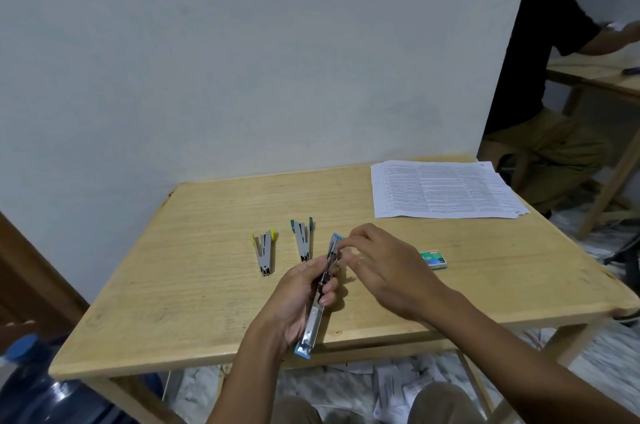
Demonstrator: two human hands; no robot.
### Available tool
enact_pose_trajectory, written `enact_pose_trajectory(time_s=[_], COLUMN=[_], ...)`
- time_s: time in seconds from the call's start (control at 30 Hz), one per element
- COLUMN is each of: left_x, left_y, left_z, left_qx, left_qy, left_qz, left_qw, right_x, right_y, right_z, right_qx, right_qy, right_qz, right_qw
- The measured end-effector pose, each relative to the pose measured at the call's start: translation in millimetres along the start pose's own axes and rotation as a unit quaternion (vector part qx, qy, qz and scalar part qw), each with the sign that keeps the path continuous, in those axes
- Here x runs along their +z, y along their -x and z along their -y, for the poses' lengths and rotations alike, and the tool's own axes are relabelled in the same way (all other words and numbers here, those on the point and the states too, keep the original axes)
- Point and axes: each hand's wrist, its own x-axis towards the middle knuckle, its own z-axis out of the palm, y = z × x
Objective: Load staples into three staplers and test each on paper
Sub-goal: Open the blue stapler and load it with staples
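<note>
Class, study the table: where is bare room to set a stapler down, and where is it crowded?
Free: the table left of the yellow stapler; the far strip left of the papers; the right edge past the staple box. Crowded: the middle, with the green stapler, left hand, right hand and the blue stapler.

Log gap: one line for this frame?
left hand grips blue stapler; right hand at its far end; yellow stapler, green stapler lie open

Bare table [173, 268] left, yellow stapler [264, 252], green stapler [304, 240] ahead, staple box [433, 259] right
</note>
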Motion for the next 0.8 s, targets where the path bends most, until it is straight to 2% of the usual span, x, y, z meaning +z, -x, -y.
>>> enact_pose_trajectory(time_s=[0.07,0.13,0.3,0.5,0.63,0.8], left_x=[0,2,1,-1,-1,1], left_y=[1,2,0,-1,-1,0], left_z=[-1,-2,-1,0,0,-1], left_qx=[0.000,0.001,0.004,0.010,0.014,0.024], left_qy=[-0.005,0.006,0.004,0.000,0.001,-0.001], left_qz=[-0.002,-0.006,-0.010,-0.006,-0.021,-0.038], left_qw=[1.000,1.000,1.000,1.000,1.000,0.999], right_x=[2,7,23,40,45,44], right_y=[2,5,4,-3,-5,-9], right_z=[5,10,9,6,6,18], right_qx=[0.041,0.036,0.008,0.063,0.096,0.091], right_qy=[-0.155,-0.221,-0.202,-0.209,-0.161,-0.082], right_qz=[-0.030,-0.057,-0.118,-0.127,-0.116,-0.152], right_qw=[0.987,0.973,0.972,0.968,0.975,0.981])
